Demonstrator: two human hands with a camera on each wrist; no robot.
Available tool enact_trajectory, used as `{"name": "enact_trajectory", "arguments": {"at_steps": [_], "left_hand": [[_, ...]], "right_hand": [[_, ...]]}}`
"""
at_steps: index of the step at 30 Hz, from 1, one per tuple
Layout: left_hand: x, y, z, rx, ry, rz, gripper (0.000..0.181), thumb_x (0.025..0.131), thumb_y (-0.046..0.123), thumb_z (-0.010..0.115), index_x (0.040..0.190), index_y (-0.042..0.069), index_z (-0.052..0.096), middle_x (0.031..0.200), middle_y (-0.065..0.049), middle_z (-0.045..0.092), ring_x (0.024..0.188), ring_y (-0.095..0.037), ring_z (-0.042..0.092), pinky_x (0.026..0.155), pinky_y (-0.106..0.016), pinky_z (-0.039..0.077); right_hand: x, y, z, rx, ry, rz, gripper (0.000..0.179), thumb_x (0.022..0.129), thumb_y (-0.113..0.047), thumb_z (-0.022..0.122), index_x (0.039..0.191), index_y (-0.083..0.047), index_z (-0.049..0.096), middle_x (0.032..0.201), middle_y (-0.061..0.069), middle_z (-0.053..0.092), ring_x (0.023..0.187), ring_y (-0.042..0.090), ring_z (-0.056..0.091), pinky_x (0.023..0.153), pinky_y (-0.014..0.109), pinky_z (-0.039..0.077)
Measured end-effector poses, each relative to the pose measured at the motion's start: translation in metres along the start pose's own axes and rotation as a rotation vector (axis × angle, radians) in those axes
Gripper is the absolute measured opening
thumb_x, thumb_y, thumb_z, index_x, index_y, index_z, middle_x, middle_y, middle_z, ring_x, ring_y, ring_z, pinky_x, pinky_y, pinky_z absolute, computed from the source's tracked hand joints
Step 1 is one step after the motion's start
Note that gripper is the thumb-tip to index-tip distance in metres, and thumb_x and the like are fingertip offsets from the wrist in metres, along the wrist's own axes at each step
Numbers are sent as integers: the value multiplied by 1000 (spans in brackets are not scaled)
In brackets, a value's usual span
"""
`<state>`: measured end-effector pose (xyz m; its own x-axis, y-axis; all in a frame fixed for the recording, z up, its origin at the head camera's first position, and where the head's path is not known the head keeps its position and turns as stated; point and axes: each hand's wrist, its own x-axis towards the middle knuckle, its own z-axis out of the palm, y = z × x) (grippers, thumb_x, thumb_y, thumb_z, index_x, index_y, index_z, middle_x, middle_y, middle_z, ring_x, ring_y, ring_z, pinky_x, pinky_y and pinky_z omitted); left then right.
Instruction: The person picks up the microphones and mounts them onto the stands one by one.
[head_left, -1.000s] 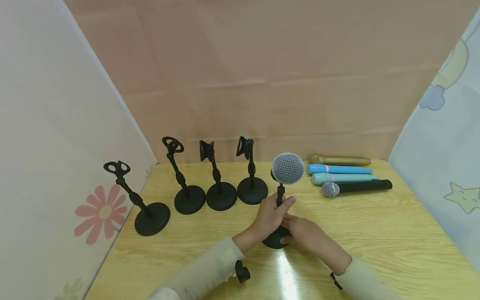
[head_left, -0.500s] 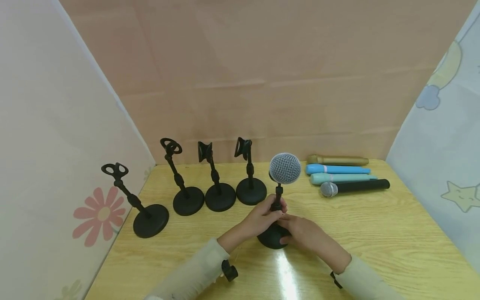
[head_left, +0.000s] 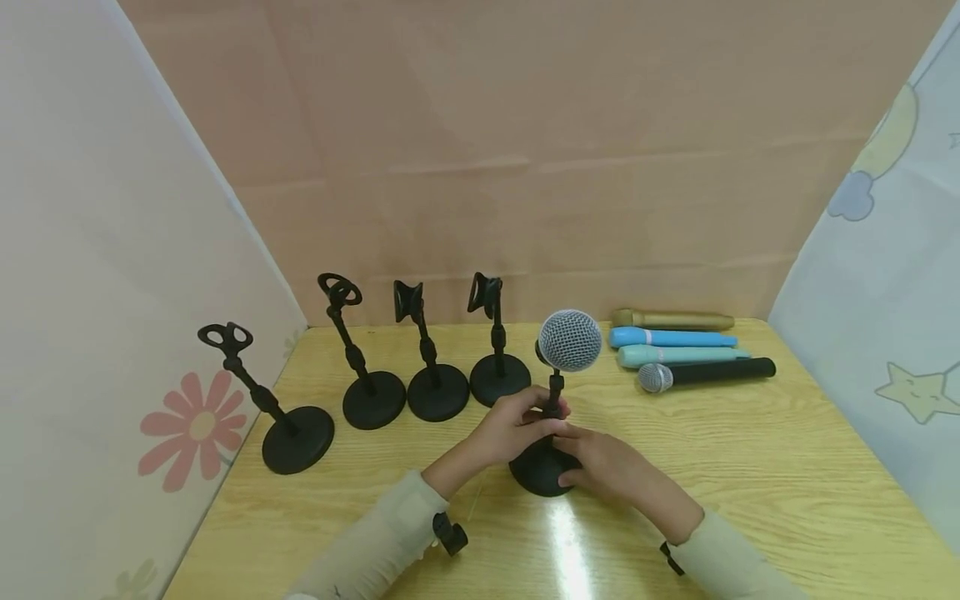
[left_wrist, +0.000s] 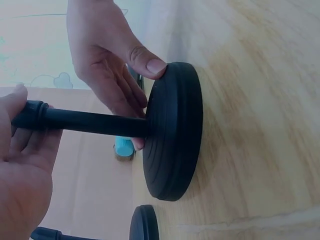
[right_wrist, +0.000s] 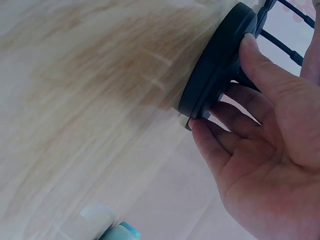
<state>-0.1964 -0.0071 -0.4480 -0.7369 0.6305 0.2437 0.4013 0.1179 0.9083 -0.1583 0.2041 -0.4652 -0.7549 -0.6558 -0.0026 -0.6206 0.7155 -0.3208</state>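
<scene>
A microphone with a silver mesh head [head_left: 570,340] sits atop a black desk stand, whose round base [head_left: 542,473] stands on the table. My left hand [head_left: 510,429] holds the stand's pole. In the left wrist view, its fingers lie behind the ribbed collar [left_wrist: 31,115] of the upright pole [left_wrist: 95,122], with the thumb on the near side. My right hand [head_left: 611,468] is at the base's right side. Its thumb [right_wrist: 255,57] rests on the base's upper edge, and its fingers reach around the rim. The mesh head hides the microphone's body in the head view.
Several black microphone stands [head_left: 437,392] with bare clips stand to the left, the farthest one [head_left: 297,440] near the left wall. At the back right lie a gold microphone [head_left: 675,320], a blue one [head_left: 675,337], a mint one [head_left: 682,355] and a black one [head_left: 720,372].
My left hand has shifted left and re-formed its hold on the pole, the thumb now lower and in front. The right hand stays at the base. The whole view has drifted slightly.
</scene>
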Motion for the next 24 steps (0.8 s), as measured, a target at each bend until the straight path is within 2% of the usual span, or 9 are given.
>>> {"name": "enact_trajectory", "arguments": {"at_steps": [5,10,16,20,24], "left_hand": [[1,0,5,-27,82,-14,26,94,11,73,117,4,61,115,-9,66,109,-15,67,93,-24,55],[1,1,9,-13,147,-18,27,91,11,77,110,6,59,109,-8,66,101,-14,68,88,-23,57],[1,4,13,37,215,-75,33,87,17,82,105,9,55,104,-4,62,98,-11,65,85,-21,56],[1,4,15,44,236,-104,35,87,20,83,103,10,54,104,-2,60,100,-11,64,86,-22,56],[0,1,14,33,211,-75,27,92,18,78,107,9,57,108,-4,64,104,-12,66,89,-22,56]], "right_hand": [[0,1,0,19,-2,-9,47,89,-24,78,126,3,65,133,19,63,117,36,65,94,48,55],[1,1,0,27,-10,6,47,89,-23,78,126,3,65,128,20,66,117,37,64,95,50,53],[1,-1,-1,32,-47,36,50,90,-25,77,129,3,64,131,21,64,120,38,62,99,51,51],[1,-1,-1,25,-54,47,52,90,-27,77,131,3,64,133,21,63,121,38,62,100,51,51],[1,-1,-1,18,-45,34,51,90,-26,77,130,3,64,137,20,61,121,38,62,100,50,51]]}}
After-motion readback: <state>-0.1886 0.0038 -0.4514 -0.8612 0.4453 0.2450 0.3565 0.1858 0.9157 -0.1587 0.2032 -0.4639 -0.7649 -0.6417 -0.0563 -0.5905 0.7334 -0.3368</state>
